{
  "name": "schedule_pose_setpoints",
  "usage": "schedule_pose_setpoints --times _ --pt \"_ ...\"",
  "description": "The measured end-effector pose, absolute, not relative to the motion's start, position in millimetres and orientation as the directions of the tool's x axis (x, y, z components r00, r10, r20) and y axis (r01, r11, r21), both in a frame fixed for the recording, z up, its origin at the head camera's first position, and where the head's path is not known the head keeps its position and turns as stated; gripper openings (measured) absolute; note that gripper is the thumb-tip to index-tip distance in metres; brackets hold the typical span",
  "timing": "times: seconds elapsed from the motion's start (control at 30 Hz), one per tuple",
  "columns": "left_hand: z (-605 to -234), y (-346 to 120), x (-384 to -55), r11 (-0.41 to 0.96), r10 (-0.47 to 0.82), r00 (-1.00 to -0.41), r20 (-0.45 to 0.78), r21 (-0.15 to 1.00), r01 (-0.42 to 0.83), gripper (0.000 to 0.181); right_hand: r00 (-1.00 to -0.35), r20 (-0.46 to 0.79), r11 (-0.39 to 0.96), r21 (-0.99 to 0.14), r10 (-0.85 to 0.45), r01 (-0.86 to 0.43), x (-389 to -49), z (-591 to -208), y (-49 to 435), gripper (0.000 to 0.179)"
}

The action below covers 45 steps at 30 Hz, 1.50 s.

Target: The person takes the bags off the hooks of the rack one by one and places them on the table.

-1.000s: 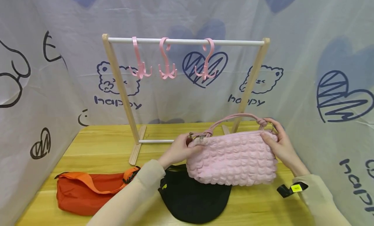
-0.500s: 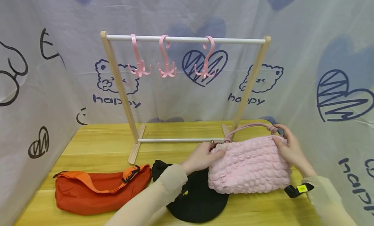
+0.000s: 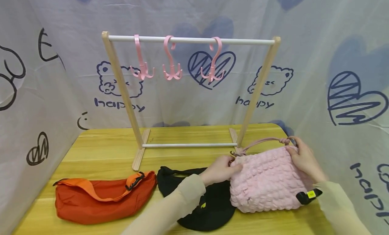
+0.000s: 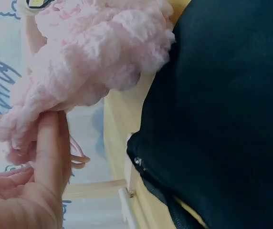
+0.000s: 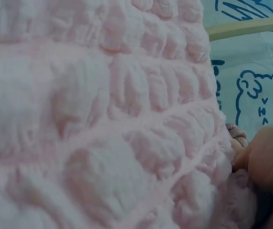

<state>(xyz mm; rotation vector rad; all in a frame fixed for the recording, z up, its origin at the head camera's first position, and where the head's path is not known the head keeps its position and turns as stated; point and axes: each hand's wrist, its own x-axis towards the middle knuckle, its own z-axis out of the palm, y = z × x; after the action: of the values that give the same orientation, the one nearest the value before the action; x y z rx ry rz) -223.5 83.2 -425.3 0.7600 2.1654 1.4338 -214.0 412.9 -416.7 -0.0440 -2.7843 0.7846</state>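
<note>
A puffy pink handbag (image 3: 267,181) with a thin knotted strap (image 3: 261,140) is held between both hands at the right of the table. My left hand (image 3: 219,169) pinches its upper left corner; in the left wrist view the fingers (image 4: 50,148) bend around the pink fabric (image 4: 93,52). My right hand (image 3: 305,159) grips the upper right corner near the strap's knot. In the right wrist view the bag's quilted side (image 5: 103,119) fills most of the picture, with part of the right hand (image 5: 270,167) at the edge. Beneath the left forearm lies a black bag (image 3: 209,208), partly covered.
An orange-red bag (image 3: 103,201) lies at the left of the wooden table (image 3: 100,150). Behind stands a rack with a white top rail (image 3: 191,41) and pink hooks (image 3: 171,59) hanging from it. Patterned cloth (image 3: 349,127) encloses the back and sides.
Both hands have carried the pink handbag to the right and lower, toward the tabletop. More of the black bag and the rack's lower bar shows now.
</note>
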Motion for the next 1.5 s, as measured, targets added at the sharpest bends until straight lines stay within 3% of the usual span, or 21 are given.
schedule_pose_setpoints --times 0.2,0.3,0.43,0.63,0.87,1.1,1.27,1.5 --pt "-437 91 -218 0.312 0.669 -0.72 -0.182 0.949 0.05 0.057 -0.981 0.15 0.893 -0.448 0.119 0.04 -217 -424 422 0.045" --pt "-442 91 -215 0.334 0.674 -0.714 -0.192 0.941 0.062 0.06 -0.987 0.087 0.899 -0.43 0.135 0.085 -218 -429 428 0.046" --pt "-444 85 -213 0.458 0.681 -0.714 -0.159 0.854 0.247 0.057 -0.987 0.075 0.904 -0.416 0.14 0.097 -218 -436 432 0.044" --pt "-442 64 -211 0.64 0.712 -0.694 -0.106 0.504 0.58 0.058 -0.982 0.117 0.926 -0.365 0.15 0.098 -220 -441 425 0.047" --pt "-453 31 -212 0.679 0.732 -0.658 -0.177 0.268 0.683 0.065 -0.974 0.208 0.95 -0.312 0.087 0.018 -222 -437 399 0.054" --pt "-460 5 -214 0.716 0.698 -0.657 -0.284 0.272 0.643 0.075 -0.984 0.09 0.864 -0.471 -0.155 -0.18 -217 -431 353 0.05" --pt "-468 -6 -216 0.723 0.69 -0.647 -0.324 0.347 0.597 0.078 -0.962 -0.069 0.804 -0.567 -0.265 -0.181 -217 -438 333 0.055" --pt "-471 -18 -218 0.726 0.686 -0.651 -0.325 0.36 0.586 0.08 -0.94 -0.103 0.787 -0.581 -0.325 -0.209 -220 -451 323 0.043"
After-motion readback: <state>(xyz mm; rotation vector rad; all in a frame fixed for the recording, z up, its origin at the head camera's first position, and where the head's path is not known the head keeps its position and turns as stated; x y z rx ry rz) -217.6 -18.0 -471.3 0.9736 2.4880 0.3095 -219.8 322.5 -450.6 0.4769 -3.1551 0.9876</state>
